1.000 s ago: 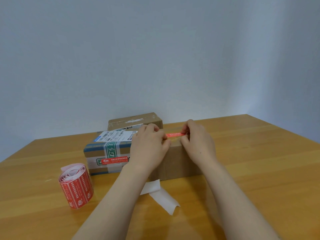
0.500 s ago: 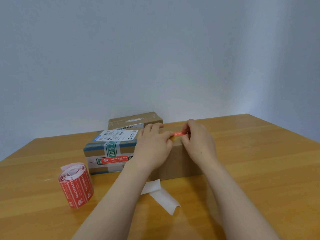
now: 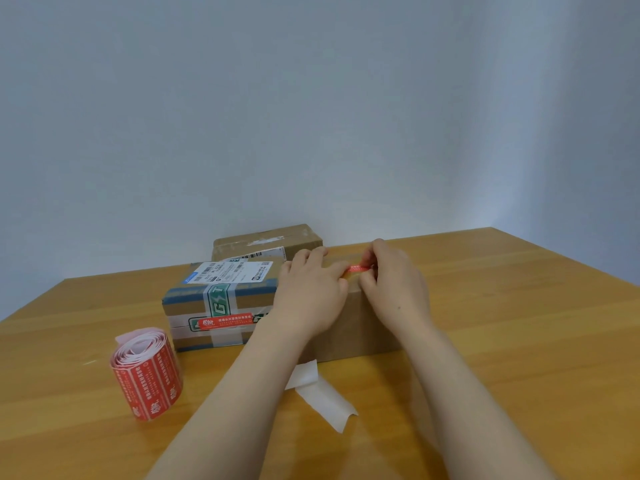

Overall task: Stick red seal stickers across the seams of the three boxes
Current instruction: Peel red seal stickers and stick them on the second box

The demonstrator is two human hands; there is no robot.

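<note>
The wooden table (image 3: 519, 341) fills the lower half of the frame. At centre stands the plain brown box (image 3: 367, 327), on whose top I am working. Just to its left is the taped box (image 3: 214, 306), whose front already carries an applied seal (image 3: 227, 321). Behind them, toward the wall, is the rear box (image 3: 266, 240), with no seal showing on the faces I can see. My left hand (image 3: 311, 296) lies over the top of the plain brown box, fingers fairly straight, one fingertip pressing the left end of the red seal sticker (image 3: 358, 269). My right hand (image 3: 394, 289) pinches the sticker's right end between curled fingers and thumb. Whether that end already touches the cardboard I cannot tell, and the seam itself is hidden under my hands. The sticker roll (image 3: 147, 372) stands at lower left, and a peeled white backing strip (image 3: 322, 393) lies at lower centre by my left forearm. To do this step well, I judge that I should hold the pinned end fixed and keep the strip taut and square across the seam. Then I would lower it from left to right and let go with the right hand only at the last, rubbing outward so no crease or bubble forms.
</note>
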